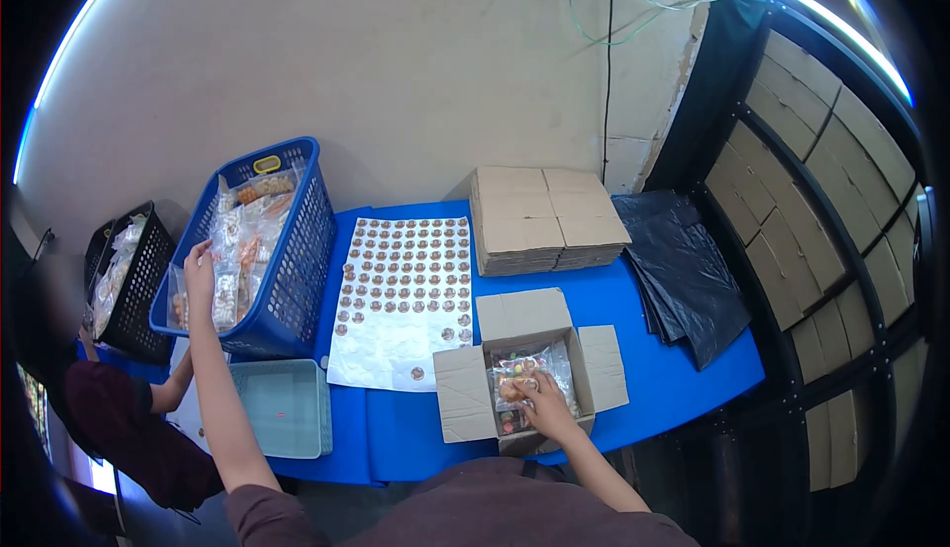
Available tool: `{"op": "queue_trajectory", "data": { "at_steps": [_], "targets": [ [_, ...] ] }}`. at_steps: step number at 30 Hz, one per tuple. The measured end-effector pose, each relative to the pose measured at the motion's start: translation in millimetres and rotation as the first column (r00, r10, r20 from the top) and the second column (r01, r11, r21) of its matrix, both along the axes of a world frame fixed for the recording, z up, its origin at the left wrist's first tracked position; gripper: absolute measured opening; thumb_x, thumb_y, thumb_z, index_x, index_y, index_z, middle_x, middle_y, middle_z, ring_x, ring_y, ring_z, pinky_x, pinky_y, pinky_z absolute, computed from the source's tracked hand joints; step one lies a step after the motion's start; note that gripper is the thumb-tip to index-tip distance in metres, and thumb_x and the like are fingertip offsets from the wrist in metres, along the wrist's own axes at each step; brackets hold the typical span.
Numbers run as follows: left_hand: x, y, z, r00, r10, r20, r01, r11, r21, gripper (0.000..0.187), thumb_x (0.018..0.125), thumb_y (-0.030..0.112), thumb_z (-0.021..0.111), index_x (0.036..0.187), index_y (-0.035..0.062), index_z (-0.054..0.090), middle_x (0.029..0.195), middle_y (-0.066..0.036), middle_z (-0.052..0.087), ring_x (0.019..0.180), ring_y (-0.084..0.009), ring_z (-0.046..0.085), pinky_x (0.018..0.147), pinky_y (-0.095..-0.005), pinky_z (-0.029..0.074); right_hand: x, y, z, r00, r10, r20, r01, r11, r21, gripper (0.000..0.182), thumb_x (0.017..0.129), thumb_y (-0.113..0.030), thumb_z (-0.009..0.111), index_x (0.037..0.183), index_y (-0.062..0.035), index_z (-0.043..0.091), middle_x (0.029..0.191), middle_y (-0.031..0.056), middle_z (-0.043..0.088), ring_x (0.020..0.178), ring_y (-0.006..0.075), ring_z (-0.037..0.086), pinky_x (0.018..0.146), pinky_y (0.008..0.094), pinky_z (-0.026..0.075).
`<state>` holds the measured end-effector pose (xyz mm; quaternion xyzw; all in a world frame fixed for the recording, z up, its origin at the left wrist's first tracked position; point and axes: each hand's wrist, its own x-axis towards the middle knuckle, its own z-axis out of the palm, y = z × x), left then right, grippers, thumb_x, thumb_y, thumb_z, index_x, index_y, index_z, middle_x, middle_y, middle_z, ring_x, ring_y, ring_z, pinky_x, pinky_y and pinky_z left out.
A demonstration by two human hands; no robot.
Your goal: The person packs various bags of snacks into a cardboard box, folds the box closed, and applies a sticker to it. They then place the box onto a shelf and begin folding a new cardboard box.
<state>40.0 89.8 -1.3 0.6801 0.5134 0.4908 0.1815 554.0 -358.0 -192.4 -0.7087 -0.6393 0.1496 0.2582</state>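
Observation:
My left hand (pixel 199 258) reaches into the blue basket (pixel 315 191), its fingers bent at the clear packets (pixel 240 235) heaped inside; whether it grips one cannot be made out. On the right, my right hand (pixel 547 405) rests over clear packets (pixel 557 366) inside an open cardboard box (pixel 462 389), its fingers spread on top of them. The box flaps are folded outward. Between basket and box lies a white sheet (pixel 386 349) with rows of round stickers, its lower part mostly bare.
A pale green tray (pixel 324 418) sits before the basket. Stacked flat cartons (pixel 544 213) and black plastic bags (pixel 690 275) lie behind and right of the box. At far left, a co-worker (pixel 124 423) is beside a black basket (pixel 150 295). Shelves of boxes (pixel 792 250) stand right.

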Motion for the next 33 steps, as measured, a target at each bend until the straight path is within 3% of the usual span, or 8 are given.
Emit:
{"op": "queue_trajectory", "data": {
  "at_steps": [3,6,9,10,20,25,28,33],
  "targets": [
    [-42.1,34.5,-40.4,0.622,0.18,-0.762,-0.377,0.922,-0.089,0.041,0.089,0.029,0.059,0.121,0.0036,0.061,0.124,-0.018,0.06,0.116,-0.0268,0.055,0.096,-0.0364,0.043,-9.6,0.6,0.7,0.989,-0.147,0.031,0.144,0.987,0.068,0.035,0.085,-0.013,0.062,0.12,-0.0085,0.06,0.133,0.0228,0.045,0.126,0.0452,0.037,0.106,0.0496,0.033],
    [-54.9,33.7,-77.9,0.657,-0.135,-0.742,-0.465,0.702,-0.54,0.046,0.088,0.034,0.06,0.123,0.0044,0.06,0.127,-0.016,0.058,0.118,-0.0246,0.054,0.098,-0.0357,0.042,-7.2,1.9,-2.9,0.978,-0.206,-0.023,0.208,0.97,0.124,0.03,0.089,-0.013,0.057,0.118,-0.0051,0.06,0.129,0.0233,0.047,0.125,0.0441,0.038,0.106,0.048,0.032],
    [-31.8,19.3,-87.4,0.781,-0.497,-0.377,-0.408,0.051,-0.912,0.054,0.085,0.042,0.062,0.126,0.0056,0.059,0.132,-0.013,0.056,0.12,-0.0212,0.053,0.101,-0.0347,0.04,-7.7,0.3,-4.7,0.958,-0.275,-0.081,0.282,0.954,0.099,0.029,0.092,-0.017,0.053,0.117,-0.004,0.06,0.129,0.0227,0.048,0.124,0.0437,0.039,0.105,0.0499,0.032],
    [-11.6,-6.2,-55.2,0.616,-0.486,-0.62,-0.569,0.27,-0.777,0.065,0.081,0.049,0.063,0.129,0.0071,0.056,0.134,-0.007,0.055,0.121,-0.0181,0.053,0.104,-0.0346,0.038,-10.9,-0.8,-1.9,0.962,-0.259,-0.085,0.266,0.959,0.095,0.029,0.092,-0.017,0.053,0.117,-0.004,0.06,0.129,0.0227,0.048,0.124,0.0437,0.039,0.105,0.0499,0.032],
    [-28.3,8.0,-70.1,0.724,-0.542,-0.427,-0.456,0.088,-0.886,0.054,0.082,0.031,0.063,0.124,-0.0019,0.057,0.127,-0.008,0.06,0.112,-0.0173,0.059,0.099,-0.032,0.041,-14.0,4.1,-7.6,0.932,-0.361,-0.009,0.358,0.92,0.161,0.015,0.087,-0.011,0.057,0.085,0.0035,0.06,0.093,0.0192,0.056,0.097,0.0371,0.051,0.085,0.0462,0.041],
    [36.3,-65.0,30.2,0.655,-0.622,-0.429,-0.301,0.306,-0.903,0.06,0.085,0.035,0.06,0.14,0.0177,0.044,0.137,-0.002,0.052,0.117,-0.0157,0.055,0.098,-0.0301,0.041,-18.9,4.0,-0.8,0.937,-0.348,-0.005,0.344,0.922,0.179,0.015,0.089,-0.011,0.056,0.084,0.0029,0.06,0.092,0.0179,0.056,0.094,0.0356,0.05,0.083,0.0447,0.04],
    [-22.1,14.8,-71.6,0.755,-0.595,-0.277,-0.308,0.051,-0.95,0.07,0.083,0.039,0.062,0.145,0.0219,0.036,0.144,-0.002,0.045,0.122,-0.0169,0.05,0.097,-0.0312,0.041,-18.1,1.4,-2.8,0.938,-0.347,-0.004,0.342,0.922,0.18,0.016,0.089,-0.012,0.056,0.085,0.0028,0.06,0.094,0.018,0.056,0.096,0.0356,0.051,0.085,0.045,0.04],
    [-19.1,2.9,-54.1,0.725,-0.561,-0.399,-0.301,0.263,-0.917,0.078,0.085,0.041,0.062,0.15,0.0217,0.024,0.148,-0.005,0.039,0.118,-0.0183,0.051,0.096,-0.0343,0.043,-17.5,3.2,-5.2,0.938,-0.347,0.01,0.339,0.922,0.188,0.016,0.089,-0.013,0.056,0.088,0.0024,0.061,0.095,0.0178,0.056,0.096,0.0349,0.05,0.087,0.0442,0.04]
  ]
}}
